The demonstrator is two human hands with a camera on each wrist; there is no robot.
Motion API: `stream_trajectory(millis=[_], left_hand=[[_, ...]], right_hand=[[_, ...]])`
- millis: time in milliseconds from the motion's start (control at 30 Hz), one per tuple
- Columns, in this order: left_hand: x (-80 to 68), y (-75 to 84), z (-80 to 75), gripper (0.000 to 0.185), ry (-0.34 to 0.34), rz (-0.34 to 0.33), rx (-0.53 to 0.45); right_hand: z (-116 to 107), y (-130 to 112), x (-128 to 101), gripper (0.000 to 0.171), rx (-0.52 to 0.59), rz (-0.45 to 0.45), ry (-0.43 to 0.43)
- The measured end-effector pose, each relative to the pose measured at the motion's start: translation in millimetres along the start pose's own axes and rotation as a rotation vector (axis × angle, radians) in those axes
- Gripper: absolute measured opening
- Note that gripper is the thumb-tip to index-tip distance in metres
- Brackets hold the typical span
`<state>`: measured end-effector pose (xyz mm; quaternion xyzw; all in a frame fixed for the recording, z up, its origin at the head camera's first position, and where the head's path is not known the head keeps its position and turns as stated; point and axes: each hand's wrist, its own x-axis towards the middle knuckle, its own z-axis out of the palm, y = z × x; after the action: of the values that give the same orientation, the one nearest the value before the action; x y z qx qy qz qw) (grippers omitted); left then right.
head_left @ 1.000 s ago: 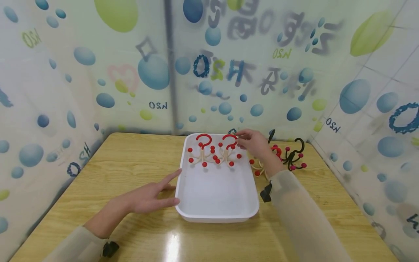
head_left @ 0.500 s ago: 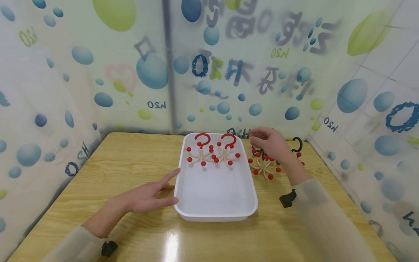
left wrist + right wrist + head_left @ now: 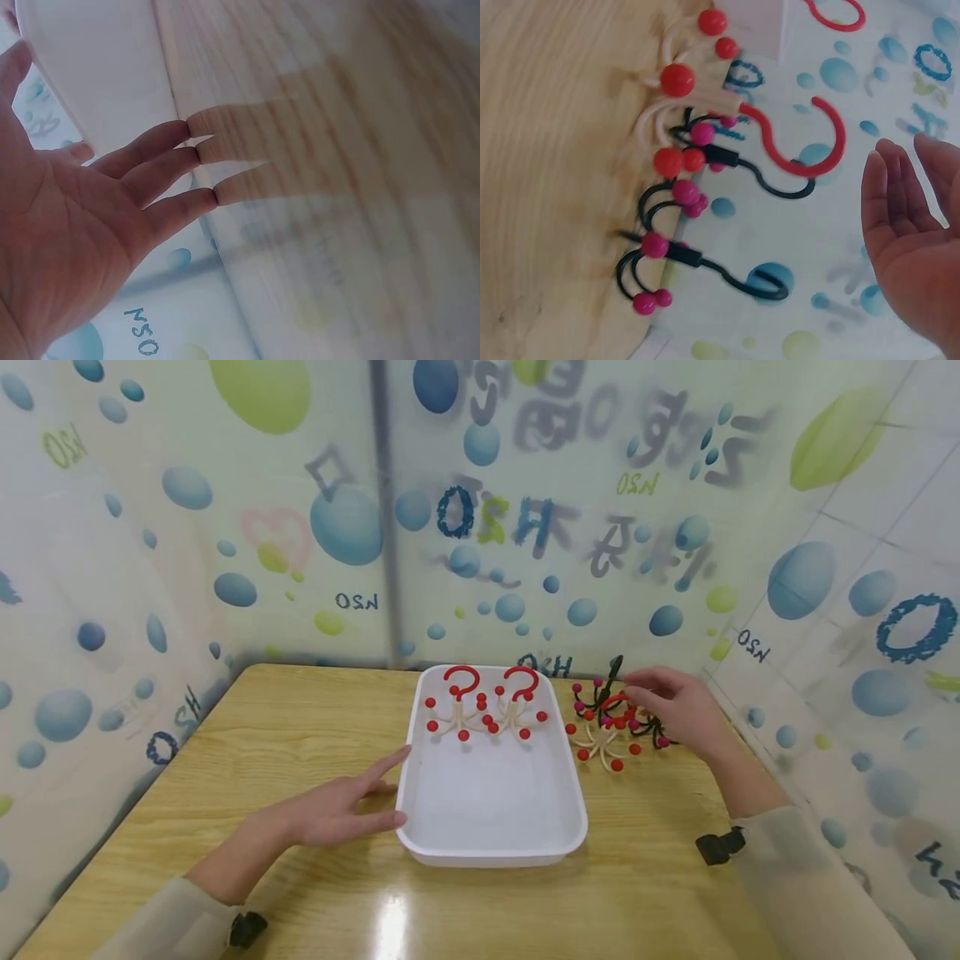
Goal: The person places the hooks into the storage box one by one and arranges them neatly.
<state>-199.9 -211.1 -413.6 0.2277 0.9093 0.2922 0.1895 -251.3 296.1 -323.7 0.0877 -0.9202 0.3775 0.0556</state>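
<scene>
In the head view my left hand (image 3: 330, 814) touches the left rim of the white tray (image 3: 491, 847), fingers spread and straight. Two cream multi-arm hangers with red hooks and red ball tips stand side by side in the tray's far half, a left hanger (image 3: 459, 714) and a right hanger (image 3: 514, 714). My right hand (image 3: 678, 710) hovers at the far right with nothing in its fingers. Beside it on the table are a cream hanger (image 3: 720, 101) with a red hook and two black hangers with pink ball tips, one (image 3: 721, 155) nearer the cream hanger, the other (image 3: 684, 253) farther off.
A light wooden table (image 3: 300, 718) carries everything. Printed wall sheeting (image 3: 300, 527) with blue and green bubbles rises at the back and both sides. A black band (image 3: 247, 928) shows at my left cuff, another (image 3: 720, 846) at the right.
My right hand has moved from the right hanger in the tray, rightward across to the hangers on the table. My left hand stays at the tray's rim.
</scene>
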Motion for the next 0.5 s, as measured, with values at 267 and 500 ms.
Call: stream_trajectory(millis=[267,500], left_hand=[[-1.0,-0.4,-1.2,0.094,0.004,0.014,0.003],[-0.5,1.0,-0.3,0.094,0.002,-0.001,-0.002]], right_hand=[[-3,33,-2,0.044,-0.004,0.068,-0.013],[11,49,2,0.050,0.046,0.090,-0.037]])
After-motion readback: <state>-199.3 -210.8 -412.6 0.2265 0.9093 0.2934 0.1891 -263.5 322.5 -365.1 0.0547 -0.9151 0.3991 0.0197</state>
